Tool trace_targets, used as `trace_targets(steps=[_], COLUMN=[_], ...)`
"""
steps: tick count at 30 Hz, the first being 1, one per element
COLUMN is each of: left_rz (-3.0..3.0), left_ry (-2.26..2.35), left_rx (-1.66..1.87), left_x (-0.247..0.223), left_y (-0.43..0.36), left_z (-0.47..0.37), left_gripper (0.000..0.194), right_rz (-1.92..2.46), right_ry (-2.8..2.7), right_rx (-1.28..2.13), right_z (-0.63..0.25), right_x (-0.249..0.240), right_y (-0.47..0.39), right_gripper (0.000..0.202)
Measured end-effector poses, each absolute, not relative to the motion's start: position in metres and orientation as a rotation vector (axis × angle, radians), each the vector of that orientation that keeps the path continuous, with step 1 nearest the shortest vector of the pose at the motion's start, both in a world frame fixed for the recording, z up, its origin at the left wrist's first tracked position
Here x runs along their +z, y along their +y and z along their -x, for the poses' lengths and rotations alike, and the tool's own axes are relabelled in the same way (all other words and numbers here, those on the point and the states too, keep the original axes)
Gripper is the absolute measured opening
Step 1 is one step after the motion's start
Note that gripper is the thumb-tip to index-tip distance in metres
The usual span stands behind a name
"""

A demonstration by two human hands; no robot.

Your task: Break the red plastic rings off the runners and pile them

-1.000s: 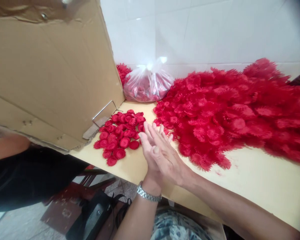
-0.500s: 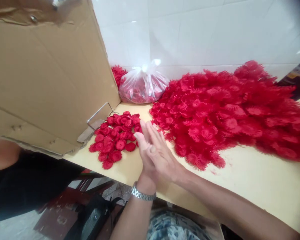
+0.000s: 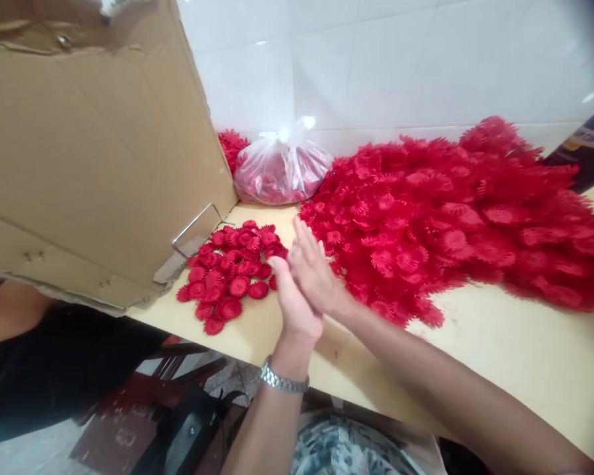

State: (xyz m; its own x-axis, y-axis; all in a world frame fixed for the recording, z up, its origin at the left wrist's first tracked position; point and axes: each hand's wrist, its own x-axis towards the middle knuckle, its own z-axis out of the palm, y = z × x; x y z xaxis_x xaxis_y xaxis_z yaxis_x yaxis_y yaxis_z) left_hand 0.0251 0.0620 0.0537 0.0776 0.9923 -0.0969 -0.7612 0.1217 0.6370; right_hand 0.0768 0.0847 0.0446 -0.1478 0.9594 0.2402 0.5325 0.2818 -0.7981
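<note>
Left hand (image 3: 298,316) and right hand (image 3: 317,277) press together, any held thing hidden; their bump could push red discs (image 3: 238,286) over the table's (image 3: 505,343) near edge.

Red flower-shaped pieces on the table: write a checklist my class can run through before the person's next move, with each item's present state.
1. Left hand and right hand apart, free to pick up: not ok, they are together.
2. Nothing between the palms: cannot tell, the hands hide it.
3. Small pile of red flower-shaped pieces wholly on the table: ok, none overhangs the near edge.
4. Small pile fully separate from the large red heap: cannot tell, the hands cover part between.
5. Clear plastic bag gathered at the top: ok.
</note>
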Motion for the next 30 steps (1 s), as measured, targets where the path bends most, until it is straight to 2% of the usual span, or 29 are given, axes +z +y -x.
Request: trace_targets(steps=[4, 10, 16, 19, 24, 26, 28, 30], left_rz=[-0.517, -0.507, -0.618, -0.644, -0.623, -0.624, -0.619, -0.581], left_ry=[0.606, 0.681, 0.634, 0.714, 0.877, 0.834, 0.740, 0.655], left_rx=[1.369, 1.414, 1.374, 1.372, 1.408, 1.403, 1.404, 1.390], left_x=[0.051, 0.048, 0.047, 0.042, 0.037, 0.039, 0.041, 0.043], left_y=[0.053, 0.062, 0.061, 0.059, 0.062, 0.060, 0.057, 0.056], left_z=[-0.035, -0.025, -0.039, -0.036, -0.026, -0.030, -0.036, -0.038], left_gripper=[0.068, 0.057, 0.068, 0.070, 0.058, 0.061, 0.072, 0.072], right_rz=[1.450, 1.126, 1.255, 1.180, 1.053, 1.152, 1.259, 1.260], right_ry=[-1.726, -1.831, -1.466, -1.506, -1.638, -1.569, -1.464, -1.444], right_rx=[0.724, 0.797, 0.949, 1.011, 1.000, 1.000, 1.000, 1.011], right_z=[-0.085, -0.073, -0.089, -0.087, -0.074, -0.077, -0.084, -0.088], right_x=[0.042, 0.043, 0.034, 0.030, 0.035, 0.035, 0.034, 0.031], right_y=[0.102, 0.046, 0.107, 0.097, 0.052, 0.066, 0.089, 0.102], right_gripper=[0.064, 0.072, 0.075, 0.075, 0.071, 0.072, 0.075, 0.077])
